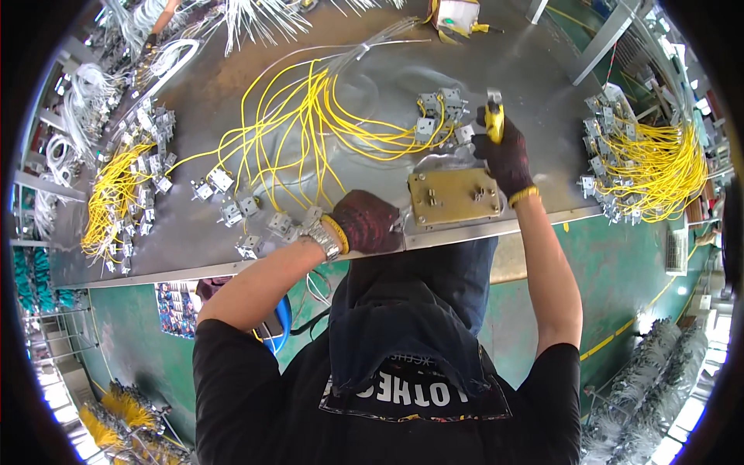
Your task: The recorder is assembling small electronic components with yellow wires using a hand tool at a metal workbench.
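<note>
My left hand [366, 222], in a dark red and black glove, is closed at the near edge of the metal table. A small greyish bit shows at its fingertips, but what it holds is hidden. My right hand [508, 159], gloved alike, is wrapped round a yellow-handled tool [494, 124] with a metal head pointing away from me. Between the hands lies a brass-coloured plate [453, 208] with small metal posts and screws. Beyond it is a cluster of small metal boxes [442, 108] on yellow wires [314, 97]. More metal boxes [246, 208] lie left of my left hand.
Bundles of yellow wires with metal boxes hang or lie at the left [116, 201] and right [659, 170] ends of the table. White cables [260, 19] and a white box [457, 15] lie at the far side. A metal post [608, 43] rises at the far right.
</note>
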The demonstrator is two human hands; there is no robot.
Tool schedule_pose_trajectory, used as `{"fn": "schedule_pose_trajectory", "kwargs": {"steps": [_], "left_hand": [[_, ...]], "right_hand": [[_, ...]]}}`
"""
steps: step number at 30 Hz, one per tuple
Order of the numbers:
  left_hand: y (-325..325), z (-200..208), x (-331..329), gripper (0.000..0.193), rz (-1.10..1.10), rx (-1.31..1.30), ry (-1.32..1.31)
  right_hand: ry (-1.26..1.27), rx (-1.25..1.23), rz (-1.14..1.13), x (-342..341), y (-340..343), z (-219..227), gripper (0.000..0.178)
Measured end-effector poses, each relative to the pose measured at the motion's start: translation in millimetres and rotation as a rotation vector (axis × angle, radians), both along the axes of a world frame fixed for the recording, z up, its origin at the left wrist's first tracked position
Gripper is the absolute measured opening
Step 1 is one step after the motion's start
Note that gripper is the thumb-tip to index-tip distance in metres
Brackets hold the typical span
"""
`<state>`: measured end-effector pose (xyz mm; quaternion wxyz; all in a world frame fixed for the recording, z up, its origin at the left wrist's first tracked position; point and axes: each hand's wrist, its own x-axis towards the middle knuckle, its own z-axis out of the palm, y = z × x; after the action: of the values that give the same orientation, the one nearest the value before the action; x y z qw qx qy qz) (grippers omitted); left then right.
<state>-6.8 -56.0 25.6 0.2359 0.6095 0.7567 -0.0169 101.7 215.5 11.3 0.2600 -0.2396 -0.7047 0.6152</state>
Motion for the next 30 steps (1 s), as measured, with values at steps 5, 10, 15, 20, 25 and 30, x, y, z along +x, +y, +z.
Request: {"fn": "schedule_pose_trajectory", "kwargs": {"steps": [5,10,15,20,25,30], "left_hand": [[-15,-7,1,0.032,0.099,0.179,0.166],[-20,-37,-4,0.040,0.176,0.480,0.233],[-19,-41,1,0.050,0.240,0.698,0.093],[-5,-31,8,0.054,0.018,0.531,0.258],[25,-5,12,0.072,-0.116,0.345,0.238],[39,-10,5,0.072,-0.144,0.316,0.251]], "right_hand": [[-0.150,0.030,0.210,-41,24,22,0.071],[-0.375,-0.016,0.541,-40,-9,52,0.060],[-0.162,-0.419,0.473,1,-59,41,0.043],[-0.169,-0.129,0.290,53,-78,6,0.027],[-0.312,0.202,0.168,72,-91,-19,0.032],[-0.281,0.610,0.082,60,-95,-17,0.035]]}}
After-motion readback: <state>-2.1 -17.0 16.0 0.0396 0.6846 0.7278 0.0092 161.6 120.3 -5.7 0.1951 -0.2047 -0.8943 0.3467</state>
